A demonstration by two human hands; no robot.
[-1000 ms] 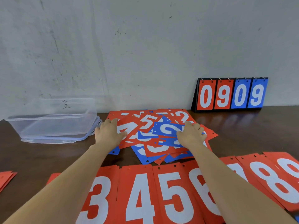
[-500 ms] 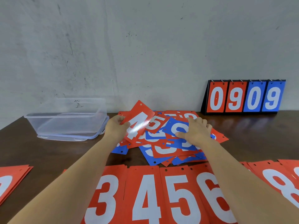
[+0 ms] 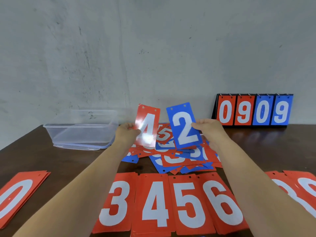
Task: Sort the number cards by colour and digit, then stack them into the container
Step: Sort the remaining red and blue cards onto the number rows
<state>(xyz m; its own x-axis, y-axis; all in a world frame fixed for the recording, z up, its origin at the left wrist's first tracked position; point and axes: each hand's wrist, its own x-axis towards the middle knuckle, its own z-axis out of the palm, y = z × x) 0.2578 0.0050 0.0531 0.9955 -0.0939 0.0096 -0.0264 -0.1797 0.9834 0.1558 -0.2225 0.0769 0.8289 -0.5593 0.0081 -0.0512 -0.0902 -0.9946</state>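
A red plastic card with a white 4 (image 3: 147,127) is held upright, pinched at its left edge by the left hand (image 3: 127,134). A blue plastic card with a white 2 (image 3: 183,125), slightly tilted, is pinched at its right edge by the right hand (image 3: 210,132), just beside the red card at three o'clock. A loose heap of mixed red and blue number cards (image 3: 179,158) is seen on the dark brown wooden table (image 3: 34,156) below both. From the heap: a clear rectangular plastic container (image 3: 80,129) noted at ten o'clock; red stacks showing 3, 4, 5, 6 (image 3: 153,202) lined up at six o'clock; a red 0 stack (image 3: 17,197) at eight o'clock; a flip scoreboard reading 0909 (image 3: 254,110) stood at two o'clock.
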